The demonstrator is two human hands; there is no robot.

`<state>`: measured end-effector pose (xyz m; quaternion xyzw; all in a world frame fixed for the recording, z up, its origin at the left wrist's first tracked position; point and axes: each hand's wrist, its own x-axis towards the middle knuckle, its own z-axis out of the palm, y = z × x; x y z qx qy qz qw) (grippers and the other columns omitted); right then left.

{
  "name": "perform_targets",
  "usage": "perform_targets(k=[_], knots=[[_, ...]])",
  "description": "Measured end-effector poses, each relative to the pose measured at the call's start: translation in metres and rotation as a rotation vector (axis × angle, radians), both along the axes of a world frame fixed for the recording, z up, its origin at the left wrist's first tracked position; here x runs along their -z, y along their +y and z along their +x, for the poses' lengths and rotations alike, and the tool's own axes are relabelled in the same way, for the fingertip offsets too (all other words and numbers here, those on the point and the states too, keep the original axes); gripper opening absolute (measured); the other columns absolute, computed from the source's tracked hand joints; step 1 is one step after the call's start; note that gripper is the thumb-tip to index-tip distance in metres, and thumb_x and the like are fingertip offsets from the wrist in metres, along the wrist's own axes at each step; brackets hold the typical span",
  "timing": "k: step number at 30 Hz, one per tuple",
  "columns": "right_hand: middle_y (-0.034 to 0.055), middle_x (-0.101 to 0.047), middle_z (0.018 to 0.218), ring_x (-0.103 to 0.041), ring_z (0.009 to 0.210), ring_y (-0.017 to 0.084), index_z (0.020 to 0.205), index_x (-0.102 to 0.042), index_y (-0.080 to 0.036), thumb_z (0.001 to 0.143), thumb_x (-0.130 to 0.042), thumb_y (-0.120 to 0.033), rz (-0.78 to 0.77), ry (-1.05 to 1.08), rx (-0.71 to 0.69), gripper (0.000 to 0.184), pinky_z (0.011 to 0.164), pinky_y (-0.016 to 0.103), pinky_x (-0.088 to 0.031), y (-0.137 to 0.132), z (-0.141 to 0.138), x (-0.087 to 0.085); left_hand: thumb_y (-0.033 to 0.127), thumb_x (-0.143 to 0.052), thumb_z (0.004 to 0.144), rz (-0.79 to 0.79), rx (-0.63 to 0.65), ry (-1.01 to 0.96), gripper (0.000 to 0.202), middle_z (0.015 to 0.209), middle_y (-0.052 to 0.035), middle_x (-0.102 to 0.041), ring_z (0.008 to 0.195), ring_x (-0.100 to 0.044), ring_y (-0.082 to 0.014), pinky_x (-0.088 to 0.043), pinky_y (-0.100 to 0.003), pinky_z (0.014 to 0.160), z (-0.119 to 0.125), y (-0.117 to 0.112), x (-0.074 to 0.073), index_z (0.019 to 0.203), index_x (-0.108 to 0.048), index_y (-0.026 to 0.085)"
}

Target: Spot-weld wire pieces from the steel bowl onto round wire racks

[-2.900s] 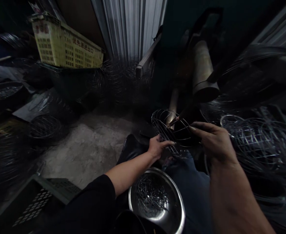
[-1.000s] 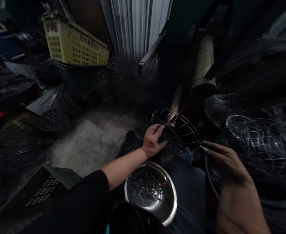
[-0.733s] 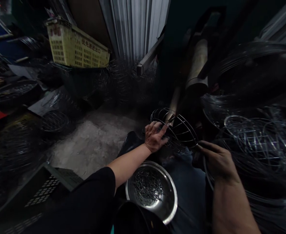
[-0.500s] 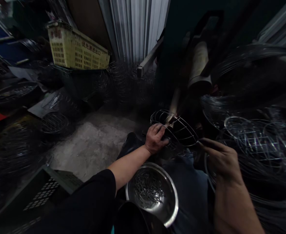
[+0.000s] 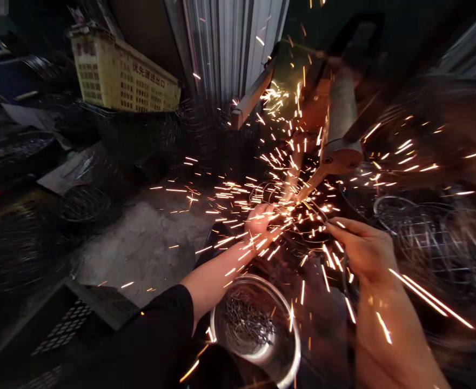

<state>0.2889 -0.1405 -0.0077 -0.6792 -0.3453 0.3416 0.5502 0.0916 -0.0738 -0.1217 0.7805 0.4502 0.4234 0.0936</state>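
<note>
**Q:** Where is the danger in this shot?

**A:** Sparks (image 5: pixel 232 189) shower from a mounted grinder (image 5: pixel 341 116) at a wire cage (image 5: pixel 302 221), held right beneath it. The bare left hand (image 5: pixel 259 220) has its fingers (image 5: pixel 264 212) curled together over the wires, close to the sparks' source.

**Q:** And the right?

**A:** The right hand (image 5: pixel 365 251) reaches the cage's far side, its fingers (image 5: pixel 339 224) extended; through the glare, any grip cannot be told.

**Q:** What could go wrong?

**A:** A snagged wire could wrench the cage, dragging fingers toward the grinder. Sparks could also burn the bare forearms.
</note>
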Motion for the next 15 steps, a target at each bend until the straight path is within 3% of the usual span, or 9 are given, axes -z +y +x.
perform_targets(k=[4,7,10,15], knots=[[0.0032,-0.077,0.077,-0.070,0.072,0.020,0.076,-0.081,-0.022,0.042,-0.092,-0.039,-0.078,-0.011,-0.047,0.039,0.065,0.028,-0.057,-0.007,0.007,-0.002,0.036,-0.077,0.076,-0.008,0.024,-0.107,0.065,0.129,-0.0147,-0.066,0.124,-0.062,-0.0300,-0.052,-0.046,0.108,0.000,-0.001,-0.001,0.136,-0.059,0.016],[0.0032,-0.077,0.075,-0.070,0.070,0.020,0.073,-0.081,-0.023,0.039,-0.091,-0.038,-0.055,0.007,-0.005,0.039,0.066,0.029,-0.058,-0.011,0.007,-0.007,0.035,-0.079,0.074,-0.035,0.073,-0.151,0.064,0.130,-0.0146,-0.066,0.124,-0.061,-0.0299,-0.052,-0.046,0.108,-0.003,0.000,-0.002,0.133,-0.062,0.016],[0.0043,-0.077,0.076,-0.071,0.070,0.021,0.074,-0.082,-0.022,0.039,-0.091,-0.038,-0.049,0.013,-0.053,0.039,0.067,0.030,-0.059,-0.014,0.003,-0.012,0.031,-0.082,0.071,-0.066,0.106,-0.198,0.066,0.130,-0.0141,-0.066,0.123,-0.062,-0.0293,-0.052,-0.045,0.108,-0.005,0.001,-0.003,0.132,-0.062,0.016],[0.0051,-0.077,0.076,-0.070,0.067,0.020,0.075,-0.082,-0.021,0.040,-0.092,-0.037,-0.060,0.022,-0.052,0.040,0.062,0.029,-0.057,-0.011,-0.002,-0.013,0.031,-0.083,0.068,-0.073,0.093,-0.206,0.069,0.128,-0.0148,-0.067,0.121,-0.064,-0.0297,-0.052,-0.045,0.107,-0.007,0.005,-0.002,0.132,-0.062,0.014]])
